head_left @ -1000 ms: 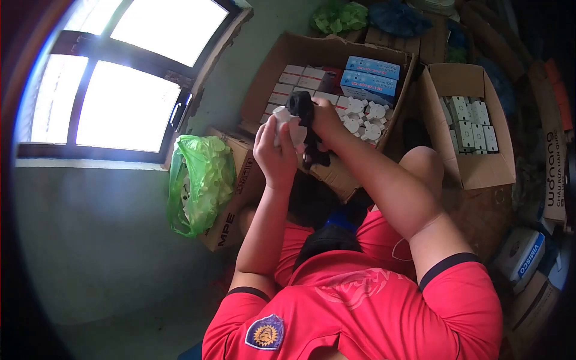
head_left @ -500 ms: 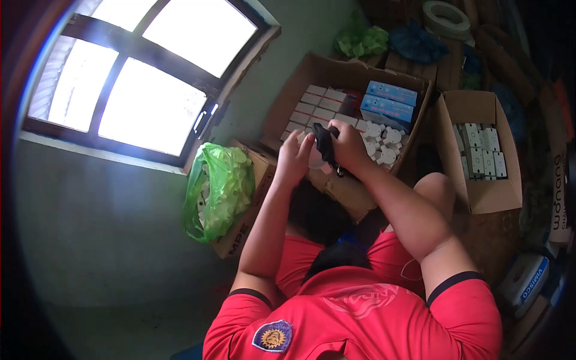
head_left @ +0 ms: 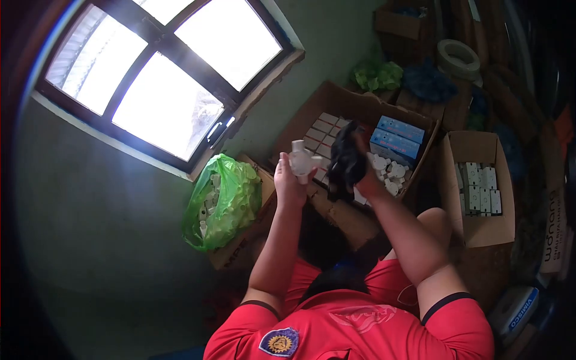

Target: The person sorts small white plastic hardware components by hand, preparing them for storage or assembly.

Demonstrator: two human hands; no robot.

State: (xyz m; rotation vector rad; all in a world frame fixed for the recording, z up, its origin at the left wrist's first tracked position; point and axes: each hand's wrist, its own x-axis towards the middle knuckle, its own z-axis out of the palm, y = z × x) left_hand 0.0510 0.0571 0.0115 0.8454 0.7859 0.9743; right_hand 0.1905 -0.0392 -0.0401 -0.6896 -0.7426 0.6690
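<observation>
My left hand (head_left: 289,180) is raised and holds a white plastic junction fitting (head_left: 302,160) with round stubs. Just to its right, my right hand (head_left: 367,180) grips a black cloth (head_left: 346,163) that hangs down and covers most of the fingers. Both hands hover over the near edge of a large open cardboard box (head_left: 336,99) filled with small white boxes, blue boxes and more white fittings (head_left: 390,170).
A green plastic bag (head_left: 223,200) of white parts lies on a carton at the left under the window (head_left: 162,78). A second open carton (head_left: 480,189) of white switch parts stands at the right. More boxes, a tape roll (head_left: 459,55) and bags crowd the back.
The hands have separated: my left hand lifted the white fitting clear of the cloth, and my right hand pulled the black cloth to the right. The view tilted up toward the window.
</observation>
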